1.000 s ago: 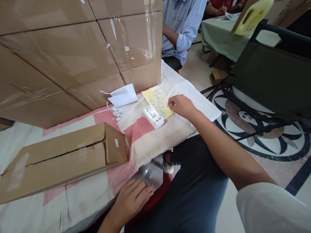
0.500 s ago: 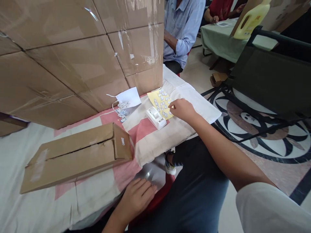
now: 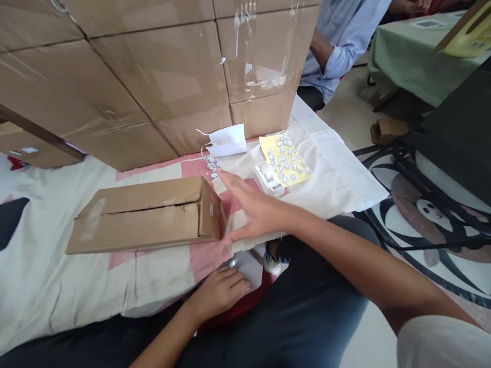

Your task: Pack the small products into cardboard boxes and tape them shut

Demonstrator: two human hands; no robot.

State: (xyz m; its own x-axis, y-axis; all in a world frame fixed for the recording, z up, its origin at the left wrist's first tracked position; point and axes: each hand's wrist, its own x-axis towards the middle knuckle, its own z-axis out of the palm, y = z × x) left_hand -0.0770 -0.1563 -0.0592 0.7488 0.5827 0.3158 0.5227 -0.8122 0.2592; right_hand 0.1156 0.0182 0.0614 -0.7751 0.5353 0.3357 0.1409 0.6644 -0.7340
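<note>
My right hand (image 3: 255,207) is held out over the cloth with thumb and fingers spread wide and nothing between them. It is nearest to the end of a long, flat cardboard box (image 3: 149,214), which lies closed and bears a small white label on that end. Behind the hand stands a white tape dispenser (image 3: 268,180), partly overlapping a yellow sheet (image 3: 270,144) dotted with several small blue-edged labels. Low in the view, my left hand (image 3: 222,291) rests loosely by the table edge, fingers lying together over a greyish sheet (image 3: 251,271), holding nothing visible.
Taped cardboard cartons (image 3: 161,66) form a wall along the back of the table. At its foot lie a white paper (image 3: 230,140) and a heap of paper scraps (image 3: 213,162). A person in a blue shirt (image 3: 349,41) sits beyond. A dark chair (image 3: 452,122) stands right.
My right hand has left the yellow sheet, moved left toward the cardboard box and spread its fingers. The view has turned left. My left hand stays about where it was.
</note>
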